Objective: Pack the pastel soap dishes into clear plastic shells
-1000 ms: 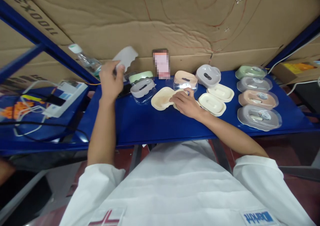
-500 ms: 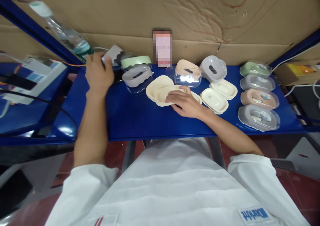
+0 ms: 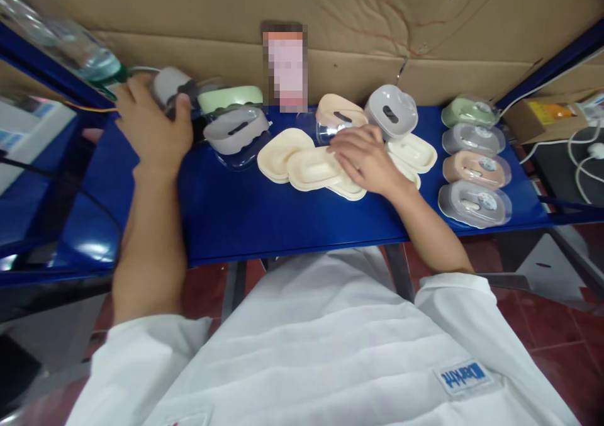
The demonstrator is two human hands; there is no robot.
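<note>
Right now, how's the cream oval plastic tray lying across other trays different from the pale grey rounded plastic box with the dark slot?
The tray is cream, while the box is pale grey. The tray is shallow, but the box is taller. The tray shows no slot; the box has a dark one. Both are rounded and sit on the blue table.
</note>
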